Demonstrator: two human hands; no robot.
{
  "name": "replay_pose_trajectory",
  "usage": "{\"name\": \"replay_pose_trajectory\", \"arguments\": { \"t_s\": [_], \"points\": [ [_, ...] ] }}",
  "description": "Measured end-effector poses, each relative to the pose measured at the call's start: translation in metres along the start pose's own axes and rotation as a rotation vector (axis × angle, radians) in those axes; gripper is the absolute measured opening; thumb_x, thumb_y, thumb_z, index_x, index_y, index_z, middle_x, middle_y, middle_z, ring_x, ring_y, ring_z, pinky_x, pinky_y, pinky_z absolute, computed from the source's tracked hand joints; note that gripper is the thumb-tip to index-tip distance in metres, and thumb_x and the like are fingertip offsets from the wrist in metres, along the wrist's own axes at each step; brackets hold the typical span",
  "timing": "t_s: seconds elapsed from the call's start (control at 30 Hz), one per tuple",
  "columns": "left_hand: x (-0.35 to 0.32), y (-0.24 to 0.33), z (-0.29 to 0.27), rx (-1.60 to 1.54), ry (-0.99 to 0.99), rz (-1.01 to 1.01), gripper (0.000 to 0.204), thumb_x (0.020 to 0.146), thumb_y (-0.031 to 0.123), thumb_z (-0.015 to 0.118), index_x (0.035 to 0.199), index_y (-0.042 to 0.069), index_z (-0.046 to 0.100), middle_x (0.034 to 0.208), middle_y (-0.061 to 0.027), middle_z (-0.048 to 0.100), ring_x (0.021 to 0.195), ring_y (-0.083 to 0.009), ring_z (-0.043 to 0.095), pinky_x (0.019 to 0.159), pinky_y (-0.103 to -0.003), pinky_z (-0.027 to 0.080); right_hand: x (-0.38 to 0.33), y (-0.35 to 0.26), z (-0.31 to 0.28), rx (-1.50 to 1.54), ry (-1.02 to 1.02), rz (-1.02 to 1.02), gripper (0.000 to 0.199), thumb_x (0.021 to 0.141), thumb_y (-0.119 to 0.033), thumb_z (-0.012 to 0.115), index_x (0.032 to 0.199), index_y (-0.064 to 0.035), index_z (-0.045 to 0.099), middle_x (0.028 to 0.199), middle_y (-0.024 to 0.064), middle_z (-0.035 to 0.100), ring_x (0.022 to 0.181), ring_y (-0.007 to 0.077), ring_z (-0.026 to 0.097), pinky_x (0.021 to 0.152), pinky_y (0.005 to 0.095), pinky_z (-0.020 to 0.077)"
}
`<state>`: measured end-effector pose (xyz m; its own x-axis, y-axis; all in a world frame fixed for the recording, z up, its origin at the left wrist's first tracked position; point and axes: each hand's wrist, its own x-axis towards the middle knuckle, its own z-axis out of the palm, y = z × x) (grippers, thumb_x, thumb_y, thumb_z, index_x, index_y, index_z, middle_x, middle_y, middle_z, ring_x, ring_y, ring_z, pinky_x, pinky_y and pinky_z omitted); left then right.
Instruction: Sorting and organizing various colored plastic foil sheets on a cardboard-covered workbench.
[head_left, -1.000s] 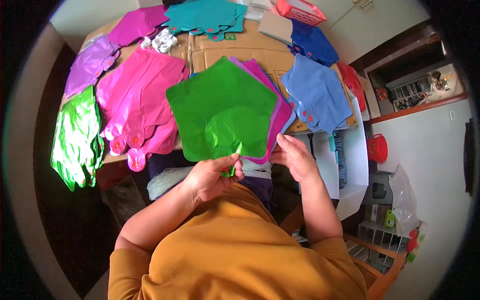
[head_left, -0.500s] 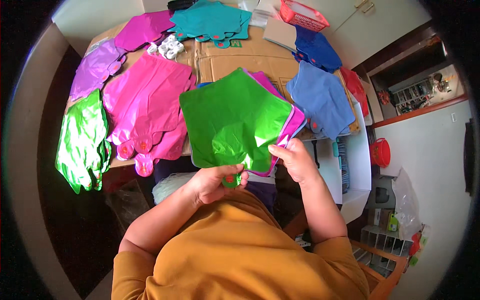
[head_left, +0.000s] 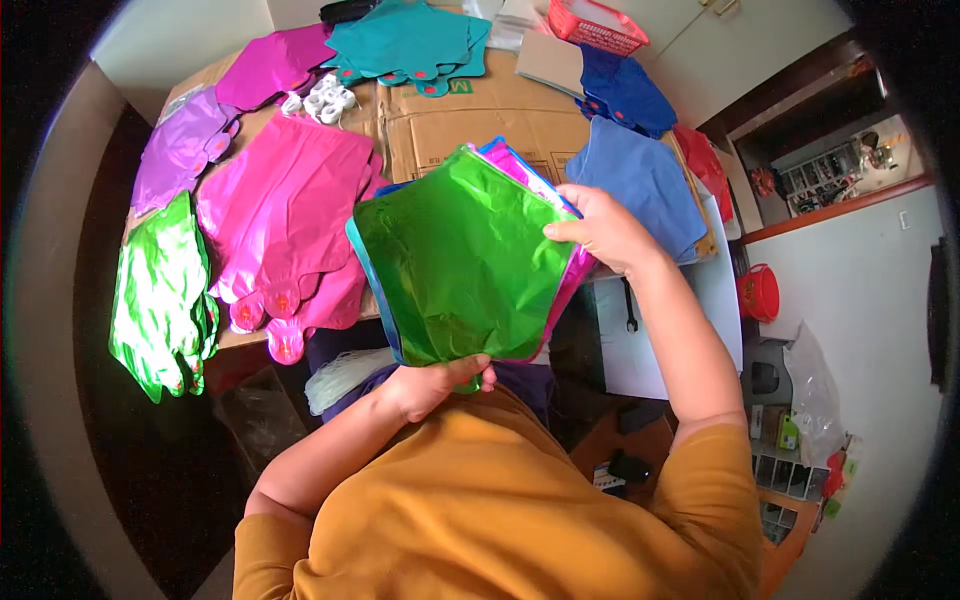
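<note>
A stack of flat foil star balloons (head_left: 455, 265) is held in front of me, a shiny green one on top and magenta, blue and other colours showing at its edges. My left hand (head_left: 432, 388) pinches the stack at its lower tail, next to my shirt. At the upper right point my right hand (head_left: 605, 230) is closed on the stack, thumb on the green face, fingers behind and hidden. Pink foil balloons (head_left: 285, 205) lie to the left, and light blue foil balloons (head_left: 640, 185) lie just beyond my right hand.
Cardboard (head_left: 440, 120) covers the table. Around its edge lie green foil balloons (head_left: 160, 300), purple (head_left: 183, 148), magenta (head_left: 270, 65), teal (head_left: 405, 45) and dark blue ones (head_left: 625, 90). White ribbon rolls (head_left: 325, 100) and a red basket (head_left: 597, 28) sit at the back.
My right hand has moved up along the stack's right edge to its upper corner. The stack has tilted, showing more blue and magenta behind the green. My left hand stays at the tail.
</note>
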<state>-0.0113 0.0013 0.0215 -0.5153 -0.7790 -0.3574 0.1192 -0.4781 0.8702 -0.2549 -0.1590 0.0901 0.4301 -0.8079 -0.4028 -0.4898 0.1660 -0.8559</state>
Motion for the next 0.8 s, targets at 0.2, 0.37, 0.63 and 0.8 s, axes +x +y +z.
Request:
{"name": "replay_pose_trajectory", "arguments": {
  "t_s": [0.2,0.37,0.63,0.8],
  "points": [
    [0.011,-0.024,-0.015,0.303,0.029,0.240,0.018,0.095,0.014,0.055,0.086,0.005,0.066,0.084,-0.0056,0.065,0.081,-0.0183,0.059,0.075,-0.033,0.047,0.018,-0.003,0.015,-0.142,0.236,-0.234,0.046,0.081,-0.004,0.071,0.123,0.0033,0.053,0.117,0.0104,0.062,0.106,0.0153,0.059,0.093,0.0295,0.0459],
    [0.013,-0.029,-0.024,0.387,0.094,0.270,0.016,0.094,0.016,0.057,0.087,0.005,0.067,0.084,-0.0077,0.064,0.081,-0.0204,0.059,0.075,-0.034,0.048,-0.004,-0.018,0.043,-0.436,0.534,-0.731,0.023,0.072,-0.004,0.074,0.091,-0.0022,0.061,0.100,0.0143,0.060,0.098,0.0301,0.061,0.086,0.0363,0.0476],
    [0.016,-0.033,-0.025,0.342,0.106,0.163,0.017,0.093,0.019,0.059,0.088,0.005,0.067,0.084,-0.0070,0.065,0.080,-0.0196,0.059,0.074,-0.035,0.048,-0.049,-0.018,0.058,-0.685,0.395,-1.117,0.032,0.061,0.002,0.070,0.089,-0.0082,0.059,0.106,0.0093,0.063,0.092,0.0262,0.063,0.081,0.0414,0.0491],
    [0.019,-0.034,-0.027,0.340,0.047,0.187,0.019,0.095,0.020,0.058,0.089,0.005,0.067,0.086,-0.0072,0.065,0.081,-0.0186,0.060,0.076,-0.035,0.049,-0.051,-0.012,0.055,-0.703,0.521,-1.206,0.034,0.069,0.002,0.069,0.100,-0.0066,0.060,0.107,0.0102,0.063,0.091,0.0264,0.063,0.077,0.0394,0.0505]
  ]
}}
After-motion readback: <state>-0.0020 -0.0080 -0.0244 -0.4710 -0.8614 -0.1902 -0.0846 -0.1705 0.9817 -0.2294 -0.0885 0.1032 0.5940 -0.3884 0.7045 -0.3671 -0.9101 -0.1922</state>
